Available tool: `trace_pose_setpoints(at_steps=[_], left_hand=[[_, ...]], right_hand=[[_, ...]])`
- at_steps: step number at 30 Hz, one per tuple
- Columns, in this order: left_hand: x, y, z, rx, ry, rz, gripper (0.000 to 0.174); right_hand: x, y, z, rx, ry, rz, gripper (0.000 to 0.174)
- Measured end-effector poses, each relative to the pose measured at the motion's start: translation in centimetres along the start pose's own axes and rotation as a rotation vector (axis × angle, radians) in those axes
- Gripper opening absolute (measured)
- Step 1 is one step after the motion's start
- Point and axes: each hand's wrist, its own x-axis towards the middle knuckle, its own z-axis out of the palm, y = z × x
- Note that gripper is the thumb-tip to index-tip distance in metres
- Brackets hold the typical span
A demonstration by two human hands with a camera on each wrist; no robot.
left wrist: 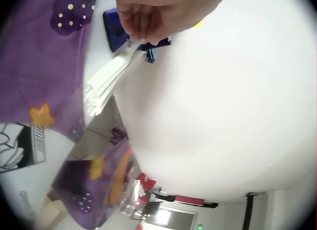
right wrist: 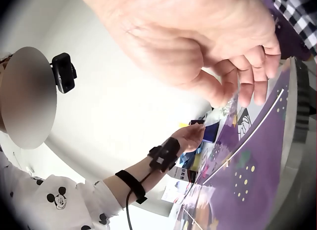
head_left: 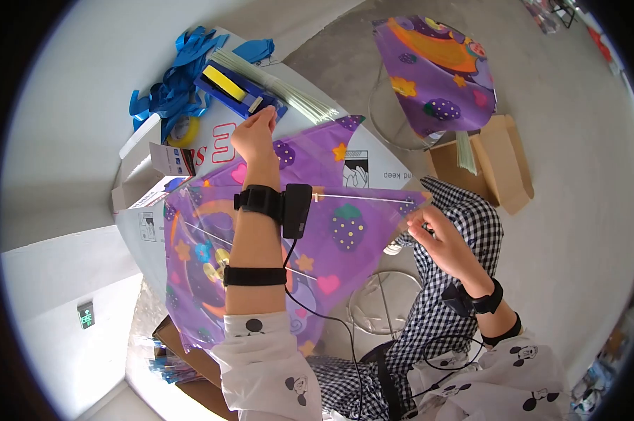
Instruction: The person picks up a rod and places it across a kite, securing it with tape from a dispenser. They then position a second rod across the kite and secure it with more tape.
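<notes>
My left hand [head_left: 255,137] is at the cutter end of a blue tape dispenser [head_left: 239,90] with a yellow roll. Its fingertips pinch what looks like a small strip of clear tape [left wrist: 140,42]. A purple kite [head_left: 373,263] printed with strawberries, stars and hearts lies below the left forearm. A thin white rod [head_left: 366,198] runs along the kite's upper edge toward its right tip. My right hand [head_left: 443,242] hovers beside that tip, its fingers [right wrist: 259,86] loosely bent with nothing plainly held. Another purple kite piece [head_left: 320,147] lies beneath, partly covered.
Behind the dispenser lie blue ribbons [head_left: 166,98], a yellow tape roll [head_left: 184,132] and a bundle of pale rods [head_left: 282,88]. An open white box [head_left: 145,165] stands at the left. Another purple kite [head_left: 436,77] covers a stool at the right, near a cardboard box [head_left: 506,161].
</notes>
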Motion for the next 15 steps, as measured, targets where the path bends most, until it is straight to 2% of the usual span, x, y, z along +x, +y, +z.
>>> trace_pose_setpoints(at_steps=[3,6,8,10,11,15], left_hand=[[0.5,-0.8,-0.8,0.218,-0.089,0.079,0.019],[-2.3,2.4,-2.6,-0.368,-0.281,0.027,0.026],[-3.7,4.1,-5.6,-0.691,-0.417,-0.112,0.027],[-5.2,4.3,-8.4,-0.817,-0.494,-0.16,0.02],[-6.1,4.2,-9.5,-0.883,-0.532,-0.185,0.016],[-10.4,3.6,-12.7,-0.782,-0.36,-0.053,0.009]], right_hand=[[-0.9,-0.2,-0.6,-0.068,0.006,-0.019,0.024],[-1.9,-1.0,-2.0,0.061,-0.092,-0.03,0.022],[-1.9,-0.9,-2.6,0.229,-0.148,0.036,0.016],[-1.7,-1.4,-3.0,0.43,-0.199,0.11,0.014],[-1.4,-1.8,-3.3,0.429,-0.212,0.124,0.013],[-1.1,-2.6,-3.4,0.38,-0.262,0.127,0.012]])
